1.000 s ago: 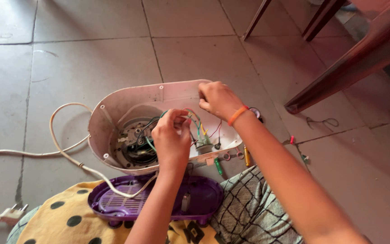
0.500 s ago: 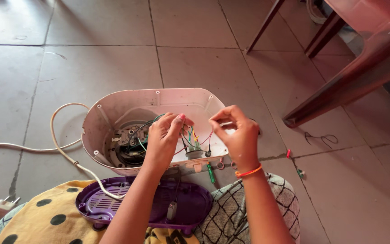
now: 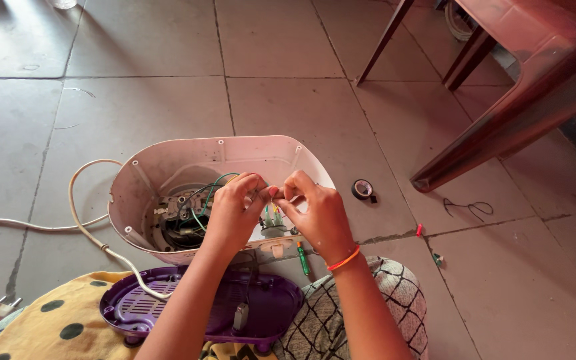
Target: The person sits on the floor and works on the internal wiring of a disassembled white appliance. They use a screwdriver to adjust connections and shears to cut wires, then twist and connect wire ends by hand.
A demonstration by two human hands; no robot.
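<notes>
Both hands are now meeting over the open pink appliance shell [image 3: 168, 167] on the floor, left hand [image 3: 235, 210] and right hand [image 3: 318, 213] pinching the coloured wires [image 3: 271, 212], right hand having come off the shell's rim.

The right hand [image 3: 318, 213] left the far rim of the open pale pink plastic shell [image 3: 168, 167] — now both hands' fingertips meet at the coloured wires [image 3: 271, 212].

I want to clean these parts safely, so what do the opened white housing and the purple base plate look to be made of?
The white housing looks like moulded plastic with a smooth, faintly glossy finish: thin even walls and moulded screw posts along the rim. The purple base plate also looks like plastic, slightly shiny, with a moulded grille of vent slots. Neither shows the seams or dents of sheet metal, though the look alone cannot confirm it.
</notes>
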